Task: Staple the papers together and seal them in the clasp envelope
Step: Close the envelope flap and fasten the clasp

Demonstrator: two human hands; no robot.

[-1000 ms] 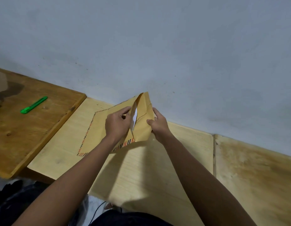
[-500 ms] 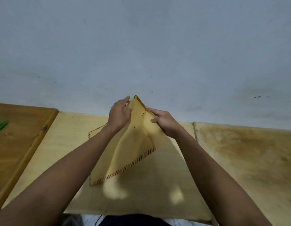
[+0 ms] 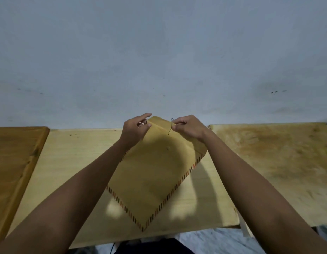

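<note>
Left hand [image 3: 134, 132] grips the clasp envelope [image 3: 155, 173] top edge; right hand [image 3: 189, 128] pinches its dark string [image 3: 170, 126] beside the flap.

wall [image 3: 159, 52]: plain grey, scuffed | pale wooden table [image 3: 76, 153] centre | darker wooden board [image 3: 12, 162] left | stained tabletop [image 3: 269, 153] right

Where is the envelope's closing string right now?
In the head view the thin dark string is at the envelope's far top edge, near the wall, pinched by the right hand; the left hand holds the same edge beside it.
</note>
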